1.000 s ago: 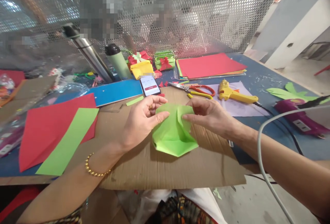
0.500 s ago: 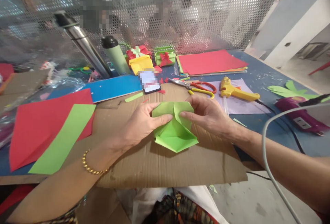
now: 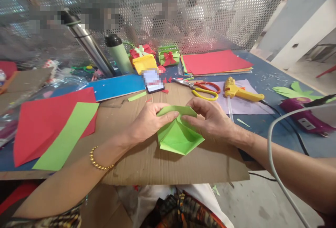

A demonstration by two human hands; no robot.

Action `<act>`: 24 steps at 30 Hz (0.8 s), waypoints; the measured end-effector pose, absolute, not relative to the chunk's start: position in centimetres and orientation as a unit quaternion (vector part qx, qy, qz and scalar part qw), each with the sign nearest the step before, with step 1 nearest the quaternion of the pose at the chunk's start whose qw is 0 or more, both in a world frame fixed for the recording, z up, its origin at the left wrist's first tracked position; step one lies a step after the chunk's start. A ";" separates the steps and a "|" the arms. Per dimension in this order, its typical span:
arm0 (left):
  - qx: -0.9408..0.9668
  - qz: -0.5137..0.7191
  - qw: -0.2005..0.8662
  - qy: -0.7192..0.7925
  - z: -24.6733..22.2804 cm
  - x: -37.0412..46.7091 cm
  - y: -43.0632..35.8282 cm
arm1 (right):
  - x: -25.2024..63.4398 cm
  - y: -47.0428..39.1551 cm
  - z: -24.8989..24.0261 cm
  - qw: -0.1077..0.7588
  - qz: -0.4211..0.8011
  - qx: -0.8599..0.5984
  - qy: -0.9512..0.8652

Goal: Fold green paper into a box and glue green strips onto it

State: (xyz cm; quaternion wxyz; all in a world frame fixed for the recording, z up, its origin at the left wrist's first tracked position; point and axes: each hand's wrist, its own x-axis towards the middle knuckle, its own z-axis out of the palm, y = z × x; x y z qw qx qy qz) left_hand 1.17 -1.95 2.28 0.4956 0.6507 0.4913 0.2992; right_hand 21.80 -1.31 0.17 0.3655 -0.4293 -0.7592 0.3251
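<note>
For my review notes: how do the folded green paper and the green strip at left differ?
The folded paper has raised folds; the green strip looks flat. The left hand and right hand hold the folded paper; the green strip lies partly on the red sheet. Both are green.

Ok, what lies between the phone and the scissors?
Small red paper scraps lie between the phone and the scissors, as the head view shows.

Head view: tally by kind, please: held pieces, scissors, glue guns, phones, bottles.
Held green paper: 1
Scissors: 1
Glue gun: 1
Phone: 1
Bottles, steel bottle plus pale green bottle: 2
Total: 6
</note>
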 end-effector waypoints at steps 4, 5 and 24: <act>0.687 0.298 0.435 0.500 2.4 0.8 -1.5 | 22.5 -0.8 0.3 0.414 0.356 -0.413 -0.730; 0.695 0.301 0.419 0.501 2.4 0.6 -1.3 | 22.8 -0.7 0.4 0.435 0.362 -0.408 -0.716; 0.581 0.383 0.525 0.490 1.9 0.1 0.8 | 23.3 -0.4 6.7 0.372 0.240 -0.505 -0.741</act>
